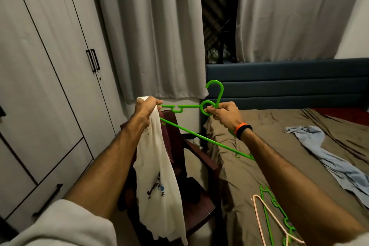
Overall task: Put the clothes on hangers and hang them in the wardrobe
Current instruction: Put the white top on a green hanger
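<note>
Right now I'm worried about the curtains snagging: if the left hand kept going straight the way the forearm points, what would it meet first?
Probably the grey curtain. The left hand, gripping the white shirt and green hanger, points up and forward toward it; nothing shows between, though depth is unclear.

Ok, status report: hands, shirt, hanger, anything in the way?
Left hand grips white shirt at hanger end. Right hand pinches hanger neck. Shirt not yet on. Wardrobe doors shut.
</note>
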